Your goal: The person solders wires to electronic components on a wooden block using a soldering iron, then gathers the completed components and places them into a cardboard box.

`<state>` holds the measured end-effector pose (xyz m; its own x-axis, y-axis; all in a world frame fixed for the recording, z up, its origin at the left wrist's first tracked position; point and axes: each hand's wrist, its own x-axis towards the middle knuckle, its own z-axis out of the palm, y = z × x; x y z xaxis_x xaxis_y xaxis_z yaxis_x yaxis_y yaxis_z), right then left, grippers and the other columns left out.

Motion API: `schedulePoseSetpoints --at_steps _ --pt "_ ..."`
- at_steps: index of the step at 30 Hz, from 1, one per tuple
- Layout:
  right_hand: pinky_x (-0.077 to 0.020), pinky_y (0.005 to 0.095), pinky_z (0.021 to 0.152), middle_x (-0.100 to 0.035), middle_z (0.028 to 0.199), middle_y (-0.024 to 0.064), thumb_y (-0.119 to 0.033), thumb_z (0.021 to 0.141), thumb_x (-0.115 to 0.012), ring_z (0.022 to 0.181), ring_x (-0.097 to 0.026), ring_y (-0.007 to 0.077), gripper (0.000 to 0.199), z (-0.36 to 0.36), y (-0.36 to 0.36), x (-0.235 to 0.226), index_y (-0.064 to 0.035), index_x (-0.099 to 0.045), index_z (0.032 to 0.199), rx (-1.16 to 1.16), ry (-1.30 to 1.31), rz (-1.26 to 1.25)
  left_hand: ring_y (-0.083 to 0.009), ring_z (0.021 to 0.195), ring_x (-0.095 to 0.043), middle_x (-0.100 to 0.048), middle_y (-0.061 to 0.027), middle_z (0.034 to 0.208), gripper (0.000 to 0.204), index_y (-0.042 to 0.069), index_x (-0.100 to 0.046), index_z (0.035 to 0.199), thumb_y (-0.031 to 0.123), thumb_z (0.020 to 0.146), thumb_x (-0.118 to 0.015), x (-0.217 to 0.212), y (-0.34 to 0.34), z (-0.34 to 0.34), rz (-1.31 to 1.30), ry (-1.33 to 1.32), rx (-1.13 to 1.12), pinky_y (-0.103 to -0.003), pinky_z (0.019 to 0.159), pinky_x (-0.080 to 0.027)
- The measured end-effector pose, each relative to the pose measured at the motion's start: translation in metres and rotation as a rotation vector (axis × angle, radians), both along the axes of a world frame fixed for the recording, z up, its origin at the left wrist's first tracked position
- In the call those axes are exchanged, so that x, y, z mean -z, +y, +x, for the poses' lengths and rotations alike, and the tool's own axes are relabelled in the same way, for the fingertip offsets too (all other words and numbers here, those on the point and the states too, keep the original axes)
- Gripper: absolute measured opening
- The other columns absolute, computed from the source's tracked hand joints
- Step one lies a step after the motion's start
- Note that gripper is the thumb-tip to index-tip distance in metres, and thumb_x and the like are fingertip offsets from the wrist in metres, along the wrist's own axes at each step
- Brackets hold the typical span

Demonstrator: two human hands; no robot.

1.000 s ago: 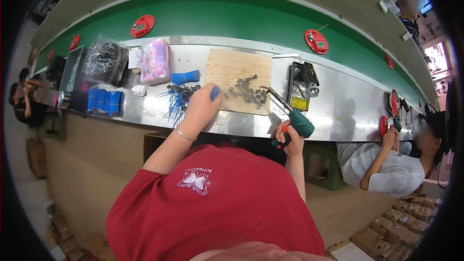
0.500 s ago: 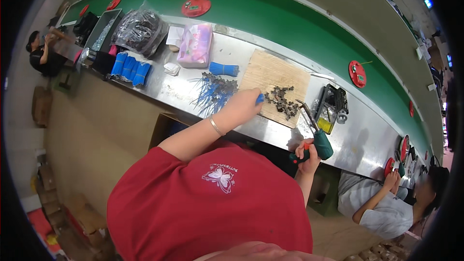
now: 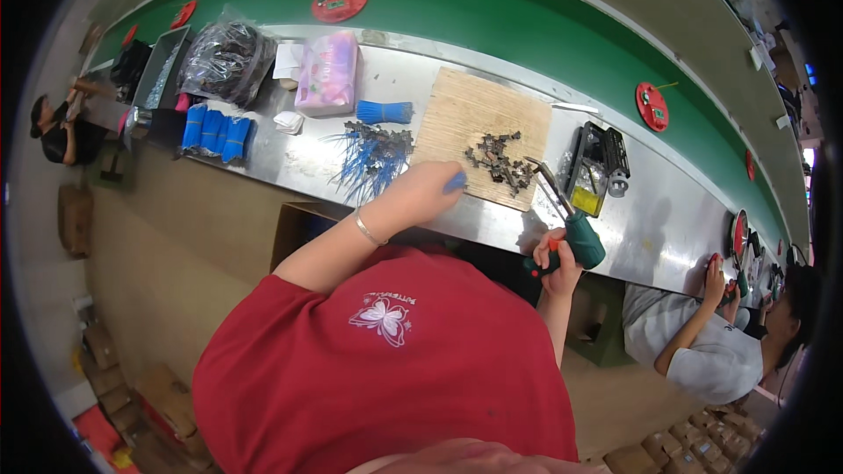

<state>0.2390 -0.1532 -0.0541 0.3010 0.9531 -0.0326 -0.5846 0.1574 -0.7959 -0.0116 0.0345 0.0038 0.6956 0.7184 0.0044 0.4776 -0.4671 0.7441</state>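
Since the earlier frame the left hand [image 3: 420, 197] has drawn back from the wooden board [image 3: 479, 136] toward the near edge of the table [image 3: 654, 228], and the right hand [image 3: 555, 262] with its tool sits lower and closer to the body. The left grip is pinched together on a small blue piece [image 3: 455, 182], held just above the board's near left corner. A thin bracelet [image 3: 366, 230] circles that wrist. The right grip is wrapped tight around the green handle of a soldering iron [image 3: 575, 233], whose metal shaft slants up and left so that its tip lies beside the pile of small dark metal parts [image 3: 498, 161] on the board.

Left of the board lies a loose spread of blue wires [image 3: 369, 158], with a tied blue bundle [image 3: 385, 111] just beyond. A pink packet [image 3: 327, 75], a clear bag of dark parts [image 3: 224, 57] and a row of blue rolls [image 3: 213, 130] lie farther left. A black holder [image 3: 597, 162] stands right of the board. Red discs [image 3: 339, 2] ride the green belt [image 3: 492, 13] behind. Another person [image 3: 702, 342] works at the right.
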Motion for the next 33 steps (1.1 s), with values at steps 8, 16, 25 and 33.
schedulePoseSetpoints --at_steps 8,16,25,33 --pt "-0.0435 0.0303 0.055 -0.057 0.084 0.0160 -0.014 0.092 -0.056 0.053 -0.048 0.0131 0.019 -0.003 -0.001 0.001 0.0017 -0.051 0.101 0.023 -0.056 -0.008 -0.0240 0.071 -0.063 -0.063 -0.0122 0.075 0.022 0.002 -0.058 0.097 0.020 0.087 -0.065 0.002 -0.013 -0.005 -0.257 -0.235 -0.125 -0.035 0.066 -0.050" --pt "-0.0432 0.0290 0.054 -0.056 0.082 0.0151 -0.022 0.092 -0.059 0.052 -0.047 0.0130 0.026 -0.006 -0.001 0.000 0.0026 -0.051 0.098 0.004 -0.204 -0.018 -0.0135 0.059 -0.056 -0.059 -0.0067 0.069 0.020 0.001 -0.057 0.094 0.017 0.085 -0.066 0.025 -0.026 -0.014 -0.272 -0.223 -0.265 -0.028 0.056 -0.047" --pt "-0.0452 0.0284 0.060 -0.059 0.089 0.0127 -0.021 0.094 -0.058 0.061 -0.051 0.0126 0.022 -0.032 -0.013 0.000 -0.0009 -0.055 0.101 0.141 -0.311 0.030 -0.0068 0.063 -0.054 -0.057 -0.0006 0.070 0.012 0.002 -0.055 0.090 0.010 0.088 -0.064 0.033 -0.046 -0.011 -0.441 -0.316 -0.387 -0.024 0.055 -0.043" --pt "-0.0474 0.0261 0.066 -0.063 0.096 0.0120 -0.016 0.092 -0.063 0.076 -0.059 0.0137 0.021 -0.046 -0.030 0.007 0.0005 -0.059 0.105 -0.087 -0.436 -0.067 -0.0073 0.063 -0.053 -0.056 -0.0017 0.071 0.012 0.002 -0.053 0.094 0.011 0.092 -0.061 0.035 -0.049 -0.012 -0.419 -0.314 -0.383 -0.024 0.056 -0.043"
